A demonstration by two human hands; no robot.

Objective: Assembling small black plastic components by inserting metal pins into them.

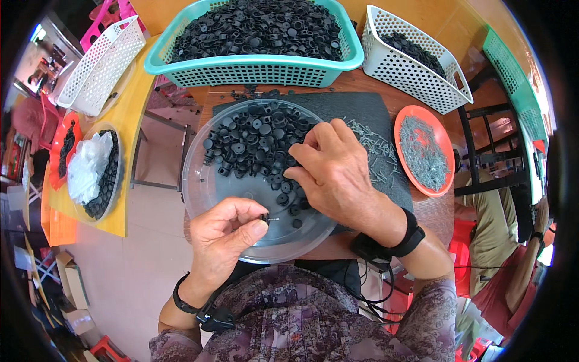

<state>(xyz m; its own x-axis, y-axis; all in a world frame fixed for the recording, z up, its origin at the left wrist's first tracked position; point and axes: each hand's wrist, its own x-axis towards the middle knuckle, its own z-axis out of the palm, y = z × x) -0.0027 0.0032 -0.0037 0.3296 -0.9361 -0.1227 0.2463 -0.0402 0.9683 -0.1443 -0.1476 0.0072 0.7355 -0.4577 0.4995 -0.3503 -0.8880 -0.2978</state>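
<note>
My left hand (226, 232) pinches a small black cap with a thin metal nail (269, 219) sticking out of it, held over the near part of a clear round plastic tray (199, 181). My right hand (335, 172) rests palm down on the tray's right side, fingers curled among the pile of small black plastic caps (253, 136) in it. Whether those fingers grip a cap is hidden. Both wrists carry black bands.
A teal basket (253, 69) heaped with black caps stands behind the tray. A white basket (416, 60) sits at the back right. An orange plate of nails (422, 151) lies right, loose nails (374, 145) on a dark mat. Another person sits far right.
</note>
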